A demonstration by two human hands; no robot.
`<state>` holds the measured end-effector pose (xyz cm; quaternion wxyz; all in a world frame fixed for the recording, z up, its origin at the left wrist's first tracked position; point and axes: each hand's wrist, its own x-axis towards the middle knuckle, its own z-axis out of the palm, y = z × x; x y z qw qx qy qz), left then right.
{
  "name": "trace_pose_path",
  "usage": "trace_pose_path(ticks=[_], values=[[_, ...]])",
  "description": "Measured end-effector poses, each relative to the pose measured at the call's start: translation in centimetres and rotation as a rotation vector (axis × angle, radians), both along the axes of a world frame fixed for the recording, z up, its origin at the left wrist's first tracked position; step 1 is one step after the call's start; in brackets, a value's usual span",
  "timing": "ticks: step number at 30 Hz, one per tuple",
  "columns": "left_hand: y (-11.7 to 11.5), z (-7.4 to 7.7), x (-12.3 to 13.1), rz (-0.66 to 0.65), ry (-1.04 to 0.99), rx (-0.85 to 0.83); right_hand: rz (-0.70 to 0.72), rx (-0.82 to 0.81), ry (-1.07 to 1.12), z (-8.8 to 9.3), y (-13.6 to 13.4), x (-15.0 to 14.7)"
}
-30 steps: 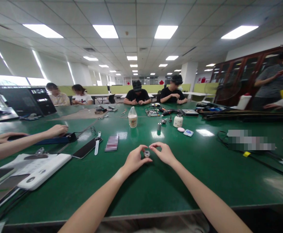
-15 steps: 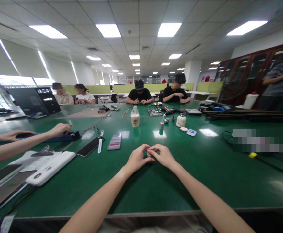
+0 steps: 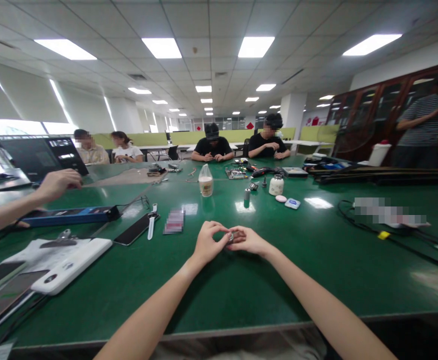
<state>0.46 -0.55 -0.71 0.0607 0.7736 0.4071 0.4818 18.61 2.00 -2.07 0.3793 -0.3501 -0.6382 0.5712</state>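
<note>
Both my hands meet over the green table (image 3: 241, 290), a little in front of me. A small round metal part (image 3: 230, 235) is pinched between them. My left hand (image 3: 207, 243) curls its thumb and fingers round the part's left side. My right hand (image 3: 249, 240) closes its fingertips on the part's right side. Most of the part is hidden by my fingers. Just beyond my hands lie a small blurred card (image 3: 174, 221), a wristwatch (image 3: 151, 221) and a dark phone (image 3: 132, 230).
A co-worker's hand (image 3: 57, 183) hovers at left above a blue box (image 3: 68, 215). A white device (image 3: 68, 265) and clipboard lie near left. A bottle (image 3: 205, 181), a white jar (image 3: 276, 185) and tools stand mid-table. Cables (image 3: 391, 235) run at right. People sit opposite.
My hands have closed in together round the metal part, which now shows less. The co-worker's hand at left has lifted off the blue box and moved left.
</note>
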Motion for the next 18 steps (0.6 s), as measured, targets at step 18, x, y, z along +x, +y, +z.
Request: trace_pose_path(ticks=[18], values=[[3.2,0.3,-3.2,0.191,0.031,0.023,-0.017,0.265,-0.195,-0.5,-0.4,-0.4]])
